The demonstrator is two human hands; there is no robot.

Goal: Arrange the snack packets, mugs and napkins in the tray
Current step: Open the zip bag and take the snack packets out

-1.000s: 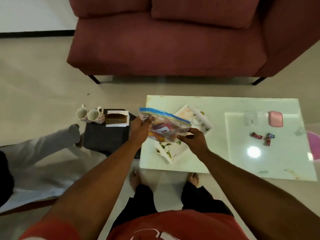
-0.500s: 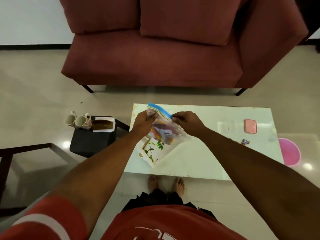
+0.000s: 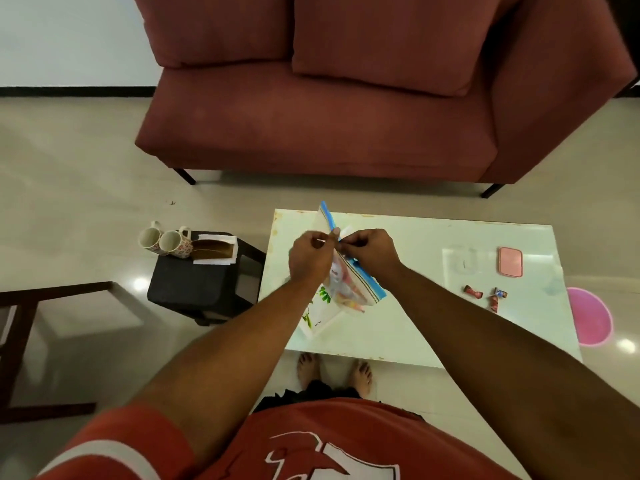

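Both hands hold a clear zip bag [image 3: 349, 289] with a blue seal strip and colourful snack packets inside, above the white table [image 3: 415, 327]. My left hand [image 3: 308, 258] and my right hand [image 3: 372, 249] pinch the bag's top edge close together. Under the bag lies a white tray [image 3: 320, 315] with a green leaf print, partly hidden. Two floral mugs [image 3: 166, 241] and white napkins [image 3: 216, 251] with a brown holder sit on a black stool [image 3: 194, 289] to the left.
Three small wrapped sweets [image 3: 486, 295], a pink flat case [image 3: 510, 266] and a clear plastic item [image 3: 462, 263] lie on the table's right part. A pink bin [image 3: 590, 320] stands right of the table. A red sofa [image 3: 329, 116] is behind; a dark wooden frame [image 3: 20, 341] at left.
My hands have come together at the bag's top edge, and the bag has turned so that its blue strip runs steeply. The view has shifted left.
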